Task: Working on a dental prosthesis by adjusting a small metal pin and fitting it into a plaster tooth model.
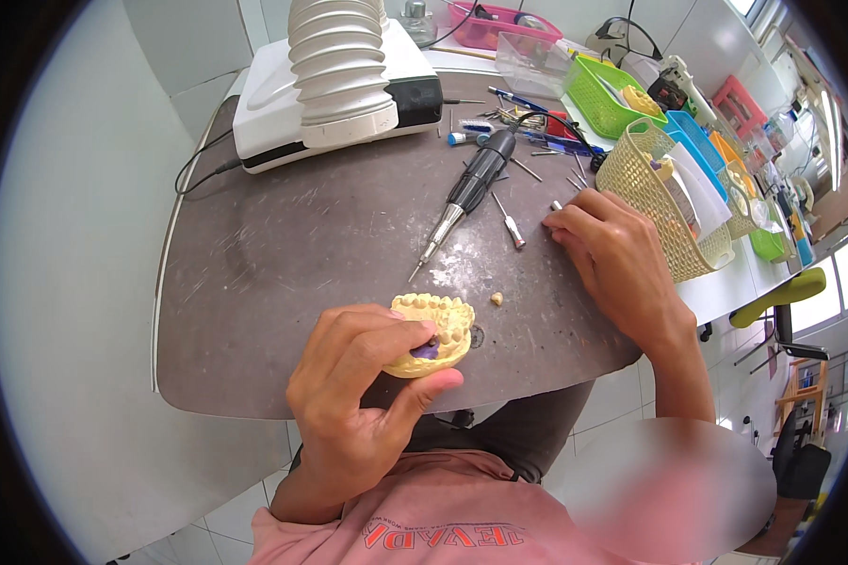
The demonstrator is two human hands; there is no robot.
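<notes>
My left hand (358, 377) grips a pale yellow dental model (443, 315), fingers over its near left side and thumb along its front edge. A purple patch (427, 350) shows on the model beside my fingertips. A small tooth-shaped piece (497, 298) lies on the table just right of the model. Farther right, my right hand (612, 254) rests on the table with its fingers bent together. The light tip of a small tool (556, 205) peeks out by its fingertips; the rest is hidden. A black and silver handpiece (466, 193) lies beyond the model, its thin bit toward it.
A white box-shaped machine with a ribbed hose (339, 66) stands at the back left. Several burs and small tools (528, 169) are scattered at the back, with a brush-like tool (511, 226) nearer. Beige (650, 198) and green baskets (612, 94) line the right side.
</notes>
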